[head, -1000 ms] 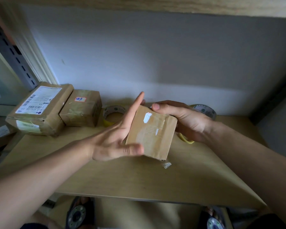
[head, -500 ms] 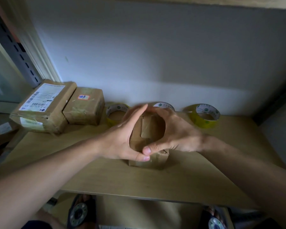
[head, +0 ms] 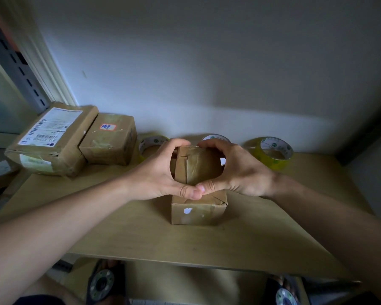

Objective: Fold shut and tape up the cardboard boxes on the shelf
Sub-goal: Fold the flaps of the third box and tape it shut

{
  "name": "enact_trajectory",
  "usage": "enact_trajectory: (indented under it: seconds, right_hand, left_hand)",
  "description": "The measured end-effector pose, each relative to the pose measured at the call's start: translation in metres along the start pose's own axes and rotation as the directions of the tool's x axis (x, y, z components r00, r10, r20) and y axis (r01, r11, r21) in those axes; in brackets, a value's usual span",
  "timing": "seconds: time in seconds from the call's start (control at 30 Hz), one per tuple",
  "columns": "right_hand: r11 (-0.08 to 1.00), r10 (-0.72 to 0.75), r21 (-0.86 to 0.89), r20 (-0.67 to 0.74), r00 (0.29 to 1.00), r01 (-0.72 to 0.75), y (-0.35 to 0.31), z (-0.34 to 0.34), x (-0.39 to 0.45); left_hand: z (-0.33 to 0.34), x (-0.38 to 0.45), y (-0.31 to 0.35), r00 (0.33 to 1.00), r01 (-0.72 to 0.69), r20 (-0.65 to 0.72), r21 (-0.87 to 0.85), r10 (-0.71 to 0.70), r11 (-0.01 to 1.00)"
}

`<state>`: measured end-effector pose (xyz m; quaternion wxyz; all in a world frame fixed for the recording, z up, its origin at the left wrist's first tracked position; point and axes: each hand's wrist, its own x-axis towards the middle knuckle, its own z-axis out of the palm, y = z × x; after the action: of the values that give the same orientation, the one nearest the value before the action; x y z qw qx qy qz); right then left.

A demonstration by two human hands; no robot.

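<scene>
At the middle of the shelf (head: 262, 243) sits the small cardboard box (head: 198, 208), and I hold its top flaps down. My left hand (head: 156, 172) curls round the left side, my right hand (head: 242, 170) round the right, thumbs touching at the near edge. Behind, from 11 to 1 o'clock, three tape rolls (head: 271, 151) stand along the wall; the middle one looks mostly hidden by my fingers. At 10 o'clock lie two taped parcels (head: 84, 139), touching.

Plain pale wall (head: 207, 62) behind a light wooden shelf (head: 229, 243), slotted metal upright (head: 13, 62) far left, pretty dim lighting.
</scene>
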<state>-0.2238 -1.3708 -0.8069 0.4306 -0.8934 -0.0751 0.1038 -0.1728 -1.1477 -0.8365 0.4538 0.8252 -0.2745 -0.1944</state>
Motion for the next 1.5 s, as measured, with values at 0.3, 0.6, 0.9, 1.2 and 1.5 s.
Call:
enact_trajectory:
  seconds: [0.3,0.6,0.9,1.2,1.5]
  right_hand:
    - [0.979,-0.017,0.200,-0.106,0.994,0.038,0.013,0.004,0.015]
    - [0.845,0.174,0.527,-0.112,0.978,-0.090,0.012,0.009,0.030]
    - [0.809,0.242,0.576,-0.139,0.960,-0.120,0.008,0.013,0.039]
    - [0.909,0.143,0.416,-0.270,0.952,-0.019,0.012,0.019,0.040]
    - [0.992,0.030,-0.108,-0.261,0.965,-0.060,0.007,0.024,0.026]
  left_hand:
    - [-0.005,0.013,-0.001,0.994,0.005,-0.103,-0.148,-0.021,0.989]
    - [-0.006,0.022,0.002,0.970,0.048,-0.226,-0.183,-0.090,0.982]
    - [0.001,0.031,0.007,0.916,0.127,-0.348,-0.216,-0.198,0.968]
    - [0.008,0.040,0.012,0.859,0.229,-0.399,-0.265,-0.323,0.937]
    - [0.016,0.042,0.022,0.786,0.411,-0.246,-0.476,-0.567,0.777]
